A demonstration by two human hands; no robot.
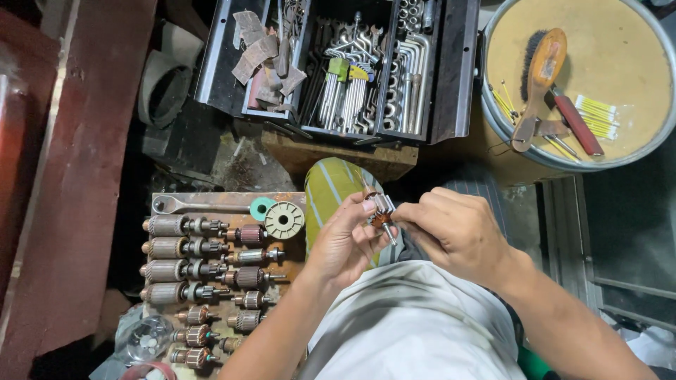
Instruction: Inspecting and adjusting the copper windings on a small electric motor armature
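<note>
A person's left hand (346, 243) and right hand (454, 229) meet over the lap, both grasping a small motor armature (381, 213). The left hand's fingertips pinch the armature's pale upper end, while the right hand's fingers close around its copper-coloured middle and thin steel shaft from the other side. The armature sits tilted between the two hands, above the person's light-coloured clothing and just in front of a yellow-and-white striped cushion (331, 184).

To the left, a rusty metal tray (296, 262) carries rows of larger armatures (184, 248), laid side by side with their shafts pointing right, and smaller ones nearer the bottom edge. A long wrench (201, 205) lies along the tray's top edge, beside a green roll of tape (262, 207) and a cream-coloured plastic wheel (284, 219). A clear glass jar (146, 339) stands at the tray's lower left corner.

Beyond the hands, an open metal toolbox (451, 70) holds wrenches, hex keys and scraps of sandpaper. At upper right, a round drum top (620, 49) bears a wooden-handled brush (539, 77), a red-handled tool (577, 125) and scattered yellow cotton swabs (597, 116).
</note>
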